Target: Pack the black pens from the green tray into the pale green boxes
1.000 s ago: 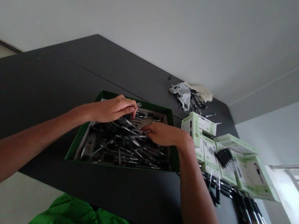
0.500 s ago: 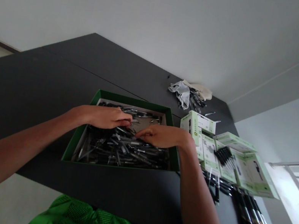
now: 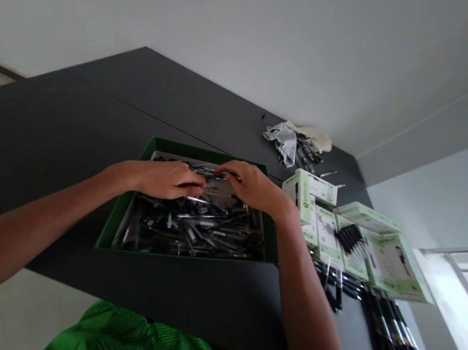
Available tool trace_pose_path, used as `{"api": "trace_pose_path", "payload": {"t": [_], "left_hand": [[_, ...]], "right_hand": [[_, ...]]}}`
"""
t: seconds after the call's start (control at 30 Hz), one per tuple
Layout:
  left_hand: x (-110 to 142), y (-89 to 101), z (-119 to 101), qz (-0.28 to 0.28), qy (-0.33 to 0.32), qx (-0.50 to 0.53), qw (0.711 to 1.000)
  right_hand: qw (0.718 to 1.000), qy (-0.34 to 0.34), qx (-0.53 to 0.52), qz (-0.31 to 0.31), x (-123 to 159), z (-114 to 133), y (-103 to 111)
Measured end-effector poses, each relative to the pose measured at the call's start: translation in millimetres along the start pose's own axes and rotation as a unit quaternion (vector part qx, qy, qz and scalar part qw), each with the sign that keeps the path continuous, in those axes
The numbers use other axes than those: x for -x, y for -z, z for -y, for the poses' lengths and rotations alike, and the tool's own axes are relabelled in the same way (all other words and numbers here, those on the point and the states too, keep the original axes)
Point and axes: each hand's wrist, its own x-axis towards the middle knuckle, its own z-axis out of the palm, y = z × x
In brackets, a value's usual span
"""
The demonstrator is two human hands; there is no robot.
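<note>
My left hand [image 3: 172, 180] is closed over the left side of a green-rimmed box [image 3: 119, 221], with slim pens showing at its fingertips; how many it grips is hidden. My right hand [image 3: 250, 184] hangs over the box's far side, fingers curved and thumb apart, its fingertips at some pens lying there. Loose black and clear pens [image 3: 201, 232] fill the box in a jumble, thickest on the near side. A patch of the pale box floor shows between the hands.
White-and-green cartons [image 3: 327, 234] stand to the right, with a row of black pens [image 3: 352, 240] on them. More pens [image 3: 401, 343] lie in front of these. Grey and cream cloths [image 3: 284, 141] lie beside a small pen pile [image 3: 308, 153] near the wall.
My right hand has moved away from me, from the middle of the box to its far side. My left hand stays in nearly the same place.
</note>
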Motion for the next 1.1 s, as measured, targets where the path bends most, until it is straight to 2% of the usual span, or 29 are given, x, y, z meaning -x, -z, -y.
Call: {"api": "trace_pose_path", "payload": {"t": [0.13, 0.27, 0.33, 0.4, 0.47, 0.53, 0.6, 0.7, 0.87, 0.97, 1.1], "left_hand": [[0, 0.1, 1, -0.026, 0.017, -0.010, 0.999], [-2, -0.4, -1, -0.056, 0.041, 0.036, 0.997], [-3, -0.1, -1, -0.116, 0.070, 0.094, 0.986], [-4, 1.4, 1, -0.199, 0.104, 0.142, 0.964], [-5, 3.6, 3, -0.264, 0.124, 0.152, 0.944], [-5, 5.5, 4, -0.291, 0.125, 0.132, 0.939], [-5, 5.7, 5, -0.280, 0.132, 0.077, 0.948], [-5, 2.3, 8, -0.212, 0.166, 0.010, 0.963], [-6, -4.7, 16, -0.133, 0.177, -0.005, 0.975], [-5, -4.9, 18, -0.124, 0.171, -0.002, 0.978], [-4, -3.6, 17, -0.144, 0.179, 0.007, 0.973]], "right_hand": [[0.999, 0.008, 0.002, -0.032, 3, -4, 8], [1.000, 0.002, 0.006, 0.006, -14, -7, -2], [0.998, 0.006, -0.002, 0.056, -29, -8, -14], [0.995, 0.030, -0.005, 0.096, -41, -7, -26], [0.993, 0.055, 0.007, 0.103, -47, -6, -35], [0.992, 0.062, 0.025, 0.108, -45, -3, -40], [0.988, 0.054, 0.030, 0.140, -37, 0, -42], [0.982, 0.036, 0.009, 0.185, -22, 5, -38], [0.973, 0.032, -0.052, 0.225, -7, 9, -21], [0.962, 0.012, -0.070, 0.266, -7, 8, -9], [0.951, -0.001, -0.085, 0.298, -7, 8, 2]]}}
